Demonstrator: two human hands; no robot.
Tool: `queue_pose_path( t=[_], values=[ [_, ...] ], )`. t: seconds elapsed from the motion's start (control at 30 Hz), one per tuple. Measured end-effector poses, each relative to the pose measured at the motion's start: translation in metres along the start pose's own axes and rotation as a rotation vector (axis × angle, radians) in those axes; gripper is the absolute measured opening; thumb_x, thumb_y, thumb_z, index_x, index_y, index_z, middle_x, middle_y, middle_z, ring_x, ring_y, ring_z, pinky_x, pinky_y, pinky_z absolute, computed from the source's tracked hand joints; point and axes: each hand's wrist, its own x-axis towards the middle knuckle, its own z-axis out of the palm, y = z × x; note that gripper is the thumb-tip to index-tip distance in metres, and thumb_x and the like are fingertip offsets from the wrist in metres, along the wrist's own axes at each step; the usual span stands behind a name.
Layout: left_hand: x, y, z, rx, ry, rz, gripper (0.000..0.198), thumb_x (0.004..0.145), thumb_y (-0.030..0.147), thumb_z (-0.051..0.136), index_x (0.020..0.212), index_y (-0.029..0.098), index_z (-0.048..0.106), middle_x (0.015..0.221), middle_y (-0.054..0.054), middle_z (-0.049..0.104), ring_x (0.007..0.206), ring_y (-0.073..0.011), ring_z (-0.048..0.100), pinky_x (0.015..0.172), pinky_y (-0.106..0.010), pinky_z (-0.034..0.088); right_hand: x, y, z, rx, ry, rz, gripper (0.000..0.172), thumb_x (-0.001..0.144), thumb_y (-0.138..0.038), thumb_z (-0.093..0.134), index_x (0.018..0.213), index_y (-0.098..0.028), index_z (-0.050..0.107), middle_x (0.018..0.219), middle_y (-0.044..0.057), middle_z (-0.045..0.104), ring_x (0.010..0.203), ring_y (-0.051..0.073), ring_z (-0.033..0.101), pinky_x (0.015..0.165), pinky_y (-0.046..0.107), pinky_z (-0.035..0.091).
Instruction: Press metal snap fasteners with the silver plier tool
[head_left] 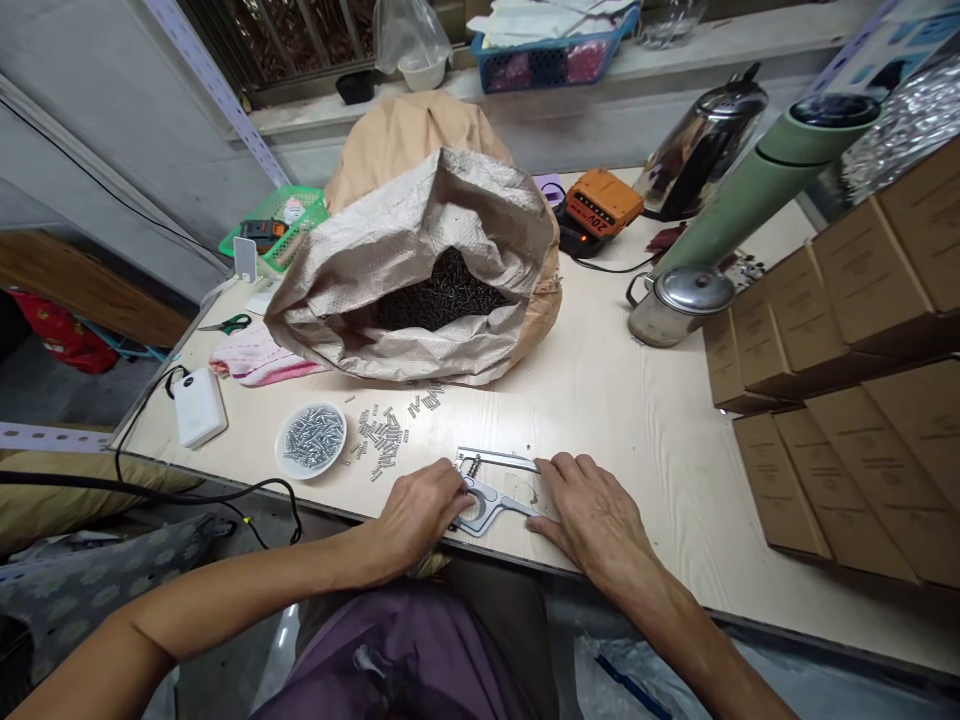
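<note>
A silver metal hand tool (490,507) lies at the table's front edge, with two long arms, a ring-shaped opening and a small dark spring (474,466) between the arms. My left hand (424,510) pinches its left end; the fingertips partly hide it. My right hand (596,510) grips the far ends of both arms, fingers on the upper one and thumb at the lower one. Left of the tool, small silver springs (385,438) are scattered on the wood. Beside them stands a white bowl (280,455) filled with small silver metal pieces.
A large open sack (330,270) of dark small parts stands behind the bowl. Brown boxes (795,320) are stacked at right, near a metal cup (664,315) and green flask (750,190). A white power bank (199,408), cloth (262,358) and scissors (236,323) lie at left.
</note>
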Motion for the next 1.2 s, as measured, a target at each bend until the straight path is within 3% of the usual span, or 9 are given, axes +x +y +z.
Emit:
queue_pose_path(
  t=[0.1,0.17,0.3,0.4,0.63,0.73,0.83,1.03,1.2],
  values=[
    [0.011,0.017,0.006,0.148,0.074,0.275,0.037,0.085,0.037,0.056,0.116,0.017,0.05,0.12,-0.012,0.054,0.11,-0.0253,0.047,0.087,-0.036,0.043,-0.005,-0.005,-0.001,0.005,0.013,0.027,0.026,0.072,-0.027,0.067,0.093,-0.019,0.055,0.086,0.004,0.058,0.08,0.018,0.05,0.067,0.029,0.039],
    [0.022,0.026,0.009,0.209,0.055,0.369,0.051,0.082,0.034,0.061,0.124,0.014,0.042,0.129,-0.014,0.047,0.116,-0.0274,0.042,0.092,-0.039,0.041,-0.008,-0.006,0.0,0.018,0.009,0.035,0.028,0.072,-0.025,0.067,0.097,-0.019,0.054,0.087,0.004,0.058,0.081,0.018,0.05,0.068,0.03,0.04],
    [0.034,0.034,0.011,0.28,-0.031,0.397,0.051,0.082,0.028,0.061,0.123,0.009,0.039,0.115,-0.013,0.053,0.101,-0.0253,0.048,0.084,-0.037,0.043,-0.011,-0.007,0.003,0.032,-0.008,0.007,0.045,0.068,-0.027,0.071,0.108,-0.019,0.052,0.095,0.006,0.058,0.084,0.019,0.051,0.066,0.029,0.042],
    [0.035,0.033,0.011,0.283,-0.016,0.432,0.056,0.08,0.034,0.063,0.122,0.008,0.038,0.114,-0.014,0.051,0.102,-0.0258,0.047,0.084,-0.037,0.042,-0.012,-0.012,0.006,-0.018,-0.009,0.047,0.052,0.065,-0.026,0.073,0.112,-0.017,0.051,0.095,0.007,0.059,0.085,0.02,0.052,0.065,0.03,0.042],
    [0.042,0.032,0.017,0.36,-0.004,0.507,0.031,0.085,0.032,0.056,0.105,0.01,0.047,0.099,-0.011,0.052,0.095,-0.0234,0.047,0.076,-0.033,0.042,-0.02,-0.022,0.006,-0.082,0.034,0.131,0.038,0.073,-0.024,0.067,0.108,-0.019,0.052,0.088,0.005,0.061,0.08,0.019,0.054,0.063,0.03,0.04],
    [0.039,0.033,0.016,0.421,-0.036,0.562,0.015,0.085,0.019,0.051,0.098,0.011,0.05,0.098,-0.01,0.052,0.095,-0.0221,0.046,0.076,-0.032,0.04,-0.024,-0.025,0.006,-0.076,0.053,0.121,0.021,0.077,-0.022,0.062,0.098,-0.018,0.055,0.079,0.003,0.06,0.074,0.017,0.053,0.062,0.029,0.038],
    [0.033,0.035,0.015,0.449,-0.052,0.569,0.016,0.08,0.008,0.051,0.096,0.012,0.05,0.096,-0.008,0.052,0.095,-0.0214,0.045,0.079,-0.033,0.039,-0.025,-0.029,0.006,-0.075,0.075,0.119,0.004,0.082,-0.016,0.054,0.084,-0.019,0.056,0.07,0.002,0.056,0.068,0.015,0.052,0.061,0.028,0.036],
    [0.034,0.033,0.022,0.411,-0.044,0.593,0.018,0.078,0.007,0.05,0.094,0.014,0.051,0.093,-0.007,0.054,0.093,-0.0217,0.046,0.079,-0.034,0.037,-0.021,-0.03,0.006,-0.092,0.085,0.109,0.023,0.078,-0.001,0.046,0.066,-0.02,0.052,0.063,0.001,0.053,0.061,0.014,0.047,0.06,0.028,0.032],
    [0.038,0.034,0.019,0.365,-0.095,0.557,0.017,0.076,0.006,0.052,0.091,0.015,0.052,0.093,-0.006,0.055,0.093,-0.0221,0.047,0.077,-0.035,0.037,-0.019,-0.021,0.007,-0.006,0.072,0.066,0.023,0.082,-0.007,0.046,0.064,-0.019,0.051,0.061,0.001,0.051,0.06,0.013,0.045,0.059,0.027,0.03]
  ],
)
